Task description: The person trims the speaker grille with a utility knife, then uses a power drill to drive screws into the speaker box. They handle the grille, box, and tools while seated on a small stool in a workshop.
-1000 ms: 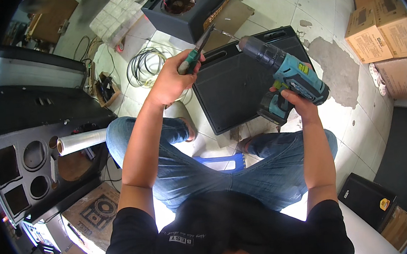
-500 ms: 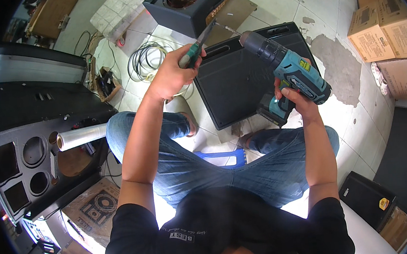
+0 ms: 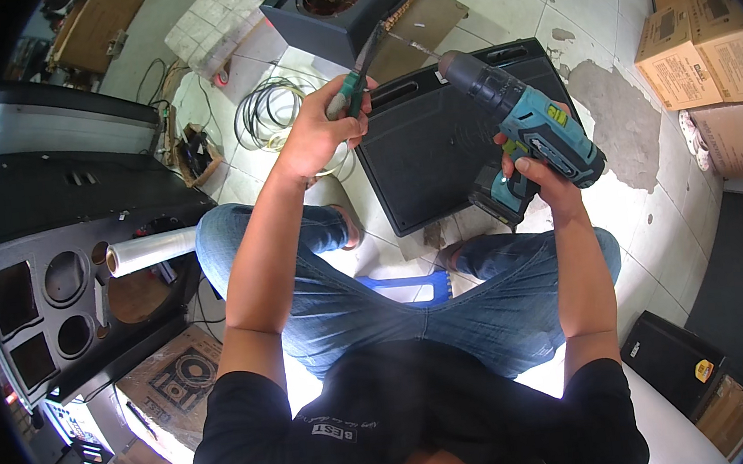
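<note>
My left hand (image 3: 323, 133) is closed around green-handled pliers (image 3: 352, 89), whose dark jaws point away from me. A teal and black cordless drill (image 3: 550, 136) is gripped in my right hand (image 3: 547, 181), thumb and fingers wrapped round its handle. From the drill's chuck a long thin bit (image 3: 413, 45) reaches up and left, its far end close to the plier jaws; whether they touch I cannot tell. Below both tools a black plastic case (image 3: 427, 159) lies on the floor in front of my knees.
Ahead stands a black speaker cabinet (image 3: 352, 30) with a round opening, beside flat cardboard (image 3: 424, 30). Coiled cable (image 3: 263, 113) lies at the far left. A large black panel with cutouts (image 3: 116, 273) and a plastic wrap roll (image 3: 154, 250) are left; cartons (image 3: 685, 50) stand right.
The pliers have tilted more upright, and their jaws have shifted slightly up and left. The drill has moved only a little, with its bit still near the jaws.
</note>
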Available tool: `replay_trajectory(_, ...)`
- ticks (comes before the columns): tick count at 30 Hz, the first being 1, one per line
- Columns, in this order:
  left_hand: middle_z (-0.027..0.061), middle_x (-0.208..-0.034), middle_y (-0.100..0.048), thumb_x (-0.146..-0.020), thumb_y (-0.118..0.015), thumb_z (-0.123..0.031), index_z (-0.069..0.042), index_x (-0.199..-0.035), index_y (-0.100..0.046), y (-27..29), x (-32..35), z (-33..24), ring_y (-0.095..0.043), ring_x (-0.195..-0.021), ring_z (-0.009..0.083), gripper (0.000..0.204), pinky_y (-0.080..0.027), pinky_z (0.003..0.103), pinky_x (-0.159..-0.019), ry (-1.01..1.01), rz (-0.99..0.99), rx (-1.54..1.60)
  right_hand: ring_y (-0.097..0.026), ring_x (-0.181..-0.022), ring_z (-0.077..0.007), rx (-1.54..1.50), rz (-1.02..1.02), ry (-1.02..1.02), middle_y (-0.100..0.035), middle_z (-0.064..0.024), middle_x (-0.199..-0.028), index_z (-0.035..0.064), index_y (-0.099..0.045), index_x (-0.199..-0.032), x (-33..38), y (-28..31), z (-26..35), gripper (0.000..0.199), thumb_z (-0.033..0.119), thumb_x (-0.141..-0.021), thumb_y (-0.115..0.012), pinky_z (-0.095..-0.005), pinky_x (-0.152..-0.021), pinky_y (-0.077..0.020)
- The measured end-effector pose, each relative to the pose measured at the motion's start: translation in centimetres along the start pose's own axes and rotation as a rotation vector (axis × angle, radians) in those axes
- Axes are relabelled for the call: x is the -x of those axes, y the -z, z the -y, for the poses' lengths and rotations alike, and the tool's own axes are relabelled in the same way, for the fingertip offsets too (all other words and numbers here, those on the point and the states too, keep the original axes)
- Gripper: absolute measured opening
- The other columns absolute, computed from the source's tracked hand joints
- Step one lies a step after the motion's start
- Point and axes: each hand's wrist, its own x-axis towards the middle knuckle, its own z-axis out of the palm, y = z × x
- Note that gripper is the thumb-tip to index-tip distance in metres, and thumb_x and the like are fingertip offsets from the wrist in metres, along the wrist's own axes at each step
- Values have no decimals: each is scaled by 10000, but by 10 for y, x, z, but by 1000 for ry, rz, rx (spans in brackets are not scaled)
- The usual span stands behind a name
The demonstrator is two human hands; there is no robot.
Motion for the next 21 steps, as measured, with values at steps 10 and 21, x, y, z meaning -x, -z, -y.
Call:
replay_trajectory(10, 184, -1149, -646, -809, -636, -31, -15, -1386, -540, -3, -8, 37, -687, -1047, 328, 585, -557, 428, -876, -296, -217, -1069, -704, -859, -187, 48, -80, -62, -706, -181, -1167, 41, -574, -1324, 8, 4, 17, 564, 83, -817, -819, -309, -783, -585)
replay_trajectory(21, 173, -1136, -602, -845, -784, -259, -81, -1313, -548, -54, -31, 136, -632, -1095, 380, 553, -535, 503, -902, -236, -206, -1309, -717, -824, -252, 187, -230, -106, -716, -223, -1185, -67, -627, -1291, 26, 24, 47, 539, 61, -777, -730, -345, -757, -584)
